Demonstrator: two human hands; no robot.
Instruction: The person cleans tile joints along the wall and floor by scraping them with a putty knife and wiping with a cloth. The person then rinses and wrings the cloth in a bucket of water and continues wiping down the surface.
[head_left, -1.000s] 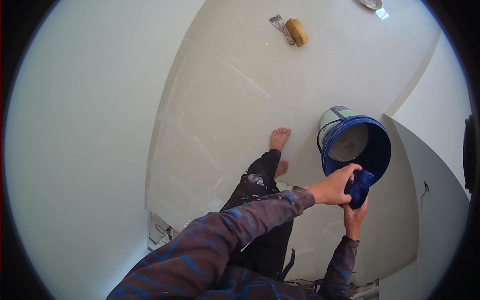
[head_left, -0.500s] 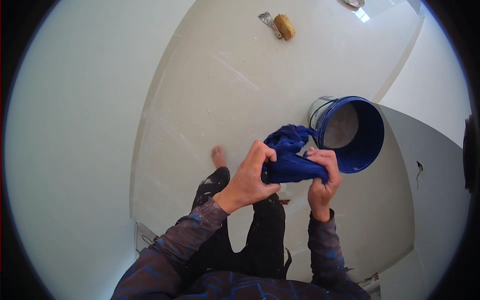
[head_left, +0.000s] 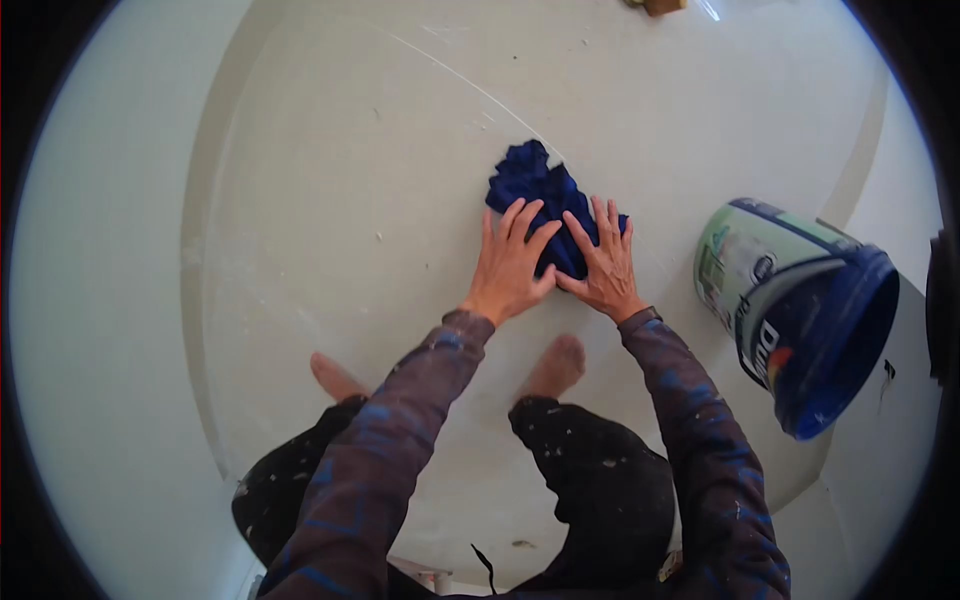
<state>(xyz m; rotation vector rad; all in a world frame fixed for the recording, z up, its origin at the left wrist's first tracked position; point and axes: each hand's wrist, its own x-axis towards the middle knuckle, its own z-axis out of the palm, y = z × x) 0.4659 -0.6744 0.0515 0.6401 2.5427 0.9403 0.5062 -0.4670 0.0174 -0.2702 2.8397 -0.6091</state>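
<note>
A crumpled dark blue cloth (head_left: 540, 185) lies on the pale floor (head_left: 330, 190) in front of my feet. My left hand (head_left: 512, 262) rests on its near left side with the fingers spread. Beside it, my right hand (head_left: 603, 262) lies on the cloth's right part, fingers also stretched out. The two thumbs almost meet at the near edge. Both palms face down, and part of the cloth is hidden under them.
To the right stands a paint bucket (head_left: 790, 300) with a dark blue rim and a pale green label. A brownish block (head_left: 665, 6) is cut off at the top edge. Walls rise at left and right. Thin white streaks and specks mark the floor.
The cloth was bunched up between both hands in the air near the bucket. Now it is down on the floor, further left and forward, with both hands opened flat on it.
</note>
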